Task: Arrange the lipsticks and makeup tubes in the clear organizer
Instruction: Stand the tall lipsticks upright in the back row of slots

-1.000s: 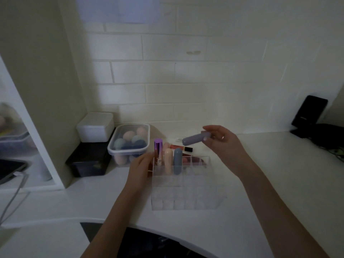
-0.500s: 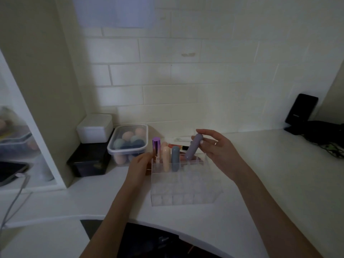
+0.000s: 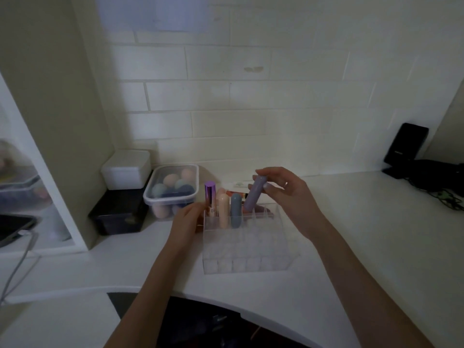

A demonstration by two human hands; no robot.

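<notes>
With three tubes standing in the back row of the clear organizer (image 3: 251, 243), a purple-capped lipstick (image 3: 210, 197), a peach tube (image 3: 223, 209) and a grey-blue tube (image 3: 236, 209), I'm only partway; most compartments look unfilled, and more makeup lies behind on the counter (image 3: 351, 222). My right hand (image 3: 288, 197) pinches the lilac tube (image 3: 254, 195), tilted, its lower end at the next slot. My left hand (image 3: 187, 222) rests against the organizer's left wall, fingers loosely curled.
</notes>
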